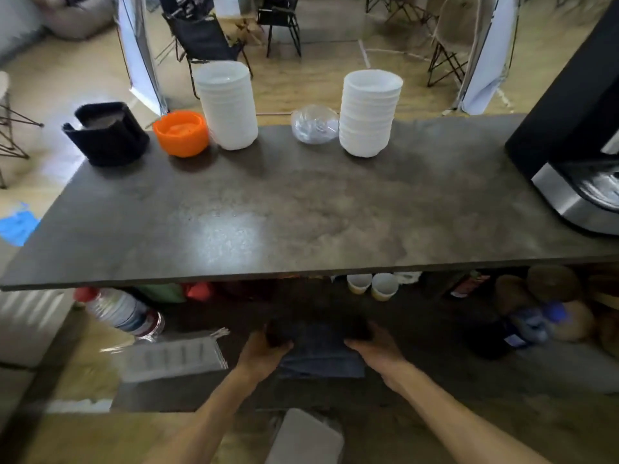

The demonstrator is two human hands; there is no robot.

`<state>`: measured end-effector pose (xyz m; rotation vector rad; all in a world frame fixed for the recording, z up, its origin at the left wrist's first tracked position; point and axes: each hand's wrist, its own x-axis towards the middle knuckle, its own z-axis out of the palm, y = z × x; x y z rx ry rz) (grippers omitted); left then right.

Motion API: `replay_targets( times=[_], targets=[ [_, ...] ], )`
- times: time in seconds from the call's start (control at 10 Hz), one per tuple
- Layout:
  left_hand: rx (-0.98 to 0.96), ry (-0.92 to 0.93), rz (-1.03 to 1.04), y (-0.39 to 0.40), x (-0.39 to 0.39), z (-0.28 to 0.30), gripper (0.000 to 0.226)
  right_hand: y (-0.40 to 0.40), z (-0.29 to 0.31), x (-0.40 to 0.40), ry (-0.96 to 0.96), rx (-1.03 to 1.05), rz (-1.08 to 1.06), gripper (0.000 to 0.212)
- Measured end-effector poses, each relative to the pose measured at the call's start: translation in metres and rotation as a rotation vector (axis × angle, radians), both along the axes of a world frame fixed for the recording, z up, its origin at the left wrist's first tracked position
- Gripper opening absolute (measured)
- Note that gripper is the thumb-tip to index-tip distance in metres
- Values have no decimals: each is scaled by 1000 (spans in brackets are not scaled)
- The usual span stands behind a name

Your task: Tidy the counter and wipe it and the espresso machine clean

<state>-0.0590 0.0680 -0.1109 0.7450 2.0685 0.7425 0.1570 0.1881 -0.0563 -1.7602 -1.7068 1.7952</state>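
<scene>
A dark grey counter (pixel 301 209) stretches across the view. The espresso machine (pixel 576 135), black with a steel base, stands at its right end. Along the far edge sit a black holder (pixel 105 133), an orange bowl (pixel 182 133), a stack of white containers (pixel 227 105), a clear plastic lid (pixel 315 123) and a stack of white bowls (pixel 368 112). Below the counter, on a lower shelf, lies a dark blue folded cloth (pixel 321 349). My left hand (pixel 264 353) grips its left side and my right hand (pixel 378 349) holds its right side.
The lower shelf holds a tipped water bottle (pixel 124 313), a clear packet (pixel 170 358), two white cups (pixel 371 284), brown round items (pixel 549 296) and a blue-capped bottle (pixel 536 321). Folding chairs (pixel 204 38) stand beyond the counter. A grey lid (pixel 304 437) lies near me.
</scene>
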Motion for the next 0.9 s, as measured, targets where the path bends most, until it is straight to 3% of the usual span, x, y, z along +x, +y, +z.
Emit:
replay_targets(
  times=[0.1, 0.3, 0.4, 0.5, 0.7, 0.9],
  targets=[
    [-89, 58, -13, -1, -5, -41, 80, -2, -31, -12, -153, 157, 65, 59],
    [-154, 203, -66, -13, 22, -14, 69, -19, -61, -14, -378, 322, 181, 62],
    [-75, 542, -253, -18, 31, -15, 70, -31, -59, -13, -552, 634, 314, 66],
    [39, 692, -540, -23, 54, -21, 78, -54, -70, -12, -541, 887, 562, 71],
    [-76, 606, -683, -28, 68, -46, 73, -68, -97, -12, -607, 736, 793, 71],
    [172, 671, -612, -19, 59, -5, 62, -65, -47, -18, -466, 858, 663, 64]
  ],
)
